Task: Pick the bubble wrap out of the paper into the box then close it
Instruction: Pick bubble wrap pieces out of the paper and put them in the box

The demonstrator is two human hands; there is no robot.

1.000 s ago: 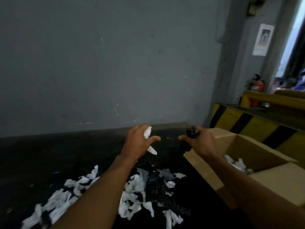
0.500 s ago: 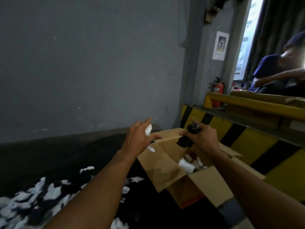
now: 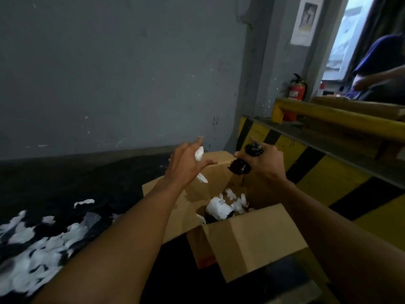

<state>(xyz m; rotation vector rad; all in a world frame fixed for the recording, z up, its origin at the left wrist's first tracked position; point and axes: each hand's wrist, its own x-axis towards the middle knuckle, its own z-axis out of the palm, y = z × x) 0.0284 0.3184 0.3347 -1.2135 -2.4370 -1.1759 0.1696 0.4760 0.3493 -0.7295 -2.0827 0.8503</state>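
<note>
An open cardboard box (image 3: 252,238) stands at the right of a dark surface, flaps up, with white scraps and a white roll (image 3: 219,209) inside. My left hand (image 3: 186,165) hovers over the box's left flap, fingers spread, with a white crumpled piece (image 3: 199,155) still against the palm and a strip hanging below. My right hand (image 3: 265,163) is above the box's far side, closed on a black crumpled wad (image 3: 241,166) that sticks out above and below the fist.
Many white paper scraps (image 3: 32,251) lie on the dark surface at the lower left. A grey wall is behind. A yellow-and-black striped ledge (image 3: 328,172), a yellow rail, a red fire extinguisher (image 3: 295,91) and a seated person (image 3: 377,69) are at the right.
The view has swung right, so the box now sits under both hands. My left hand's fingers have spread wider around the white piece. My right hand keeps its black wad.
</note>
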